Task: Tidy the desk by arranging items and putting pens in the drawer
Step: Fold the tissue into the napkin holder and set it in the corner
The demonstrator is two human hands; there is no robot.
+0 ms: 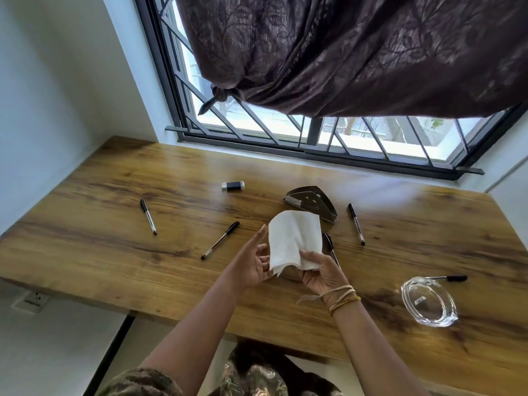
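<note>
Above the middle of the wooden desk [114, 218] I hold up a stack of white paper napkins [294, 238]. My right hand [320, 272] pinches its lower edge with thumb and fingers. My left hand [254, 264] touches the stack's left edge with straight fingers. Several black-capped pens lie scattered: one at the left [148, 216], one left of my hands [220, 240], one partly hidden behind the napkins [331, 248], one at the right [356, 223], one behind the glass ashtray [454, 278]. No drawer is in view.
A dark metal napkin holder [311, 202] lies just beyond the napkins. A small black USB stick [233, 186] sits further back. A clear glass ashtray [428, 302] stands near the front right. The window and tied curtain [343, 52] rise behind the desk.
</note>
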